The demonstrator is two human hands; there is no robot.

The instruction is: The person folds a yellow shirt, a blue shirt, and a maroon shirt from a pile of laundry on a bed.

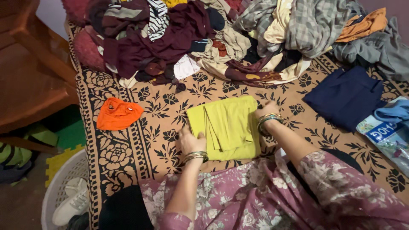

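A folded yellow-green cloth [228,123] lies flat on the patterned bedsheet [140,145], right in front of me. My left hand [190,139] rests on its left edge, fingers pressed against the fabric. Over at the cloth's upper right corner, my right hand [266,109] touches the edge with the fingers curled. Both wrists wear bangles. Whether either hand pinches the cloth or only presses it is unclear.
A big heap of mixed clothes [221,38] fills the far side of the bed. An orange garment [117,113] lies at left, a folded navy piece [345,97] at right beside a plastic bag [390,134]. A white basket with shoes [68,196] stands on the floor, and a wooden chair [30,72] at left.
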